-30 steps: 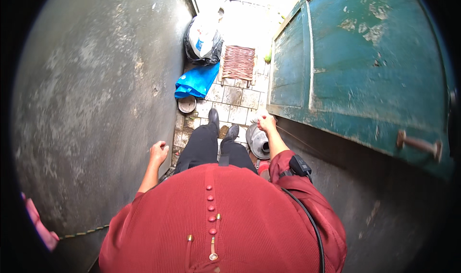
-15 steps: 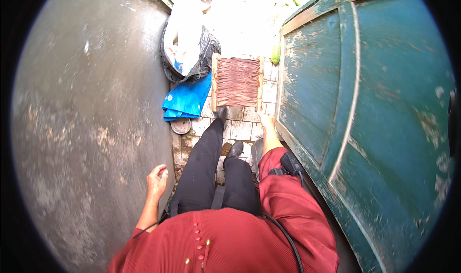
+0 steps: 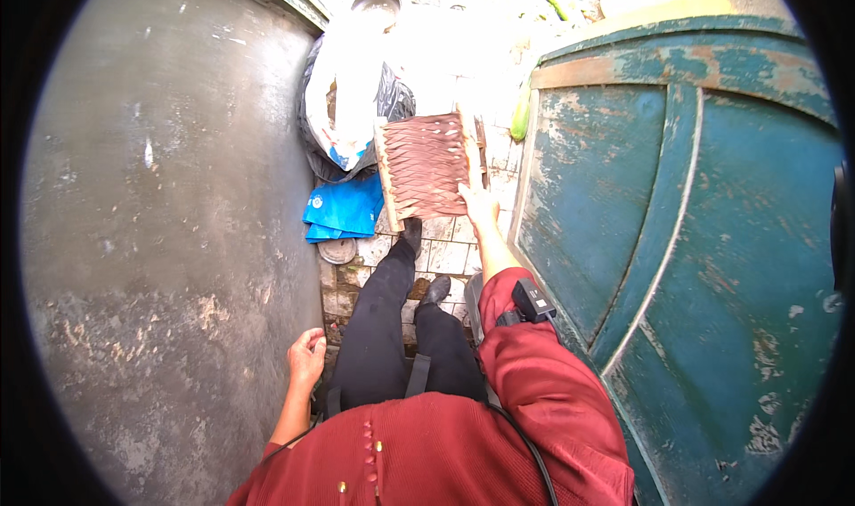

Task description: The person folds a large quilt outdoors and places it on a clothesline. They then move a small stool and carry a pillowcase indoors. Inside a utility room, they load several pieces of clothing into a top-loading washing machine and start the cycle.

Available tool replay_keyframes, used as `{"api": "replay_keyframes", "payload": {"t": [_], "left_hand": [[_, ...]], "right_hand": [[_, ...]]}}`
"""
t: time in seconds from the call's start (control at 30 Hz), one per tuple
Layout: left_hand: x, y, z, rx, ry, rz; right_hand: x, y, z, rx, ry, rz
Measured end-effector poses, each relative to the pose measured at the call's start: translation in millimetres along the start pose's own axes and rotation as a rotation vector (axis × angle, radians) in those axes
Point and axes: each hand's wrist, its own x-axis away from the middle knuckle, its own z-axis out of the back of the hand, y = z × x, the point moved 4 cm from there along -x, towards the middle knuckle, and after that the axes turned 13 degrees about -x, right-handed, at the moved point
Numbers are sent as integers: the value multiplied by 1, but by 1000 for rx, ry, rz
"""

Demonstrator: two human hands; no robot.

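A small wooden stool (image 3: 427, 163) with a seat woven from brown strips is tilted in front of me, above the paving. My right hand (image 3: 481, 203) grips its right side rail near the close corner. Down at my left side hangs my left hand (image 3: 307, 355), its fingers loosely curled with nothing seen in them. That hand is nearest to the grey wall and touches nothing I can make out.
A teal wooden door (image 3: 597, 176) with peeling paint stands close on my right, a grey wall (image 3: 178, 239) on my left. Ahead left are a black plastic bag (image 3: 312, 150), a folded blue sheet (image 3: 343, 210) and a round dish (image 3: 337, 251). A green gourd (image 3: 520, 118) lies by the door.
The stool has tipped and turned, its left side now nearer me. My right hand has moved up along its right side. My left hand has shifted slightly right and down.
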Motion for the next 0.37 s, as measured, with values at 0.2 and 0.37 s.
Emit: {"api": "replay_keyframes", "payload": {"t": [0.2, 0.37], "left_hand": [[0, 69, 34, 33, 16, -123], [-11, 154, 71, -4, 66, -302]], "right_hand": [[34, -121, 48, 381, 89, 89], [66, -218, 110, 312, 208, 65]]}}
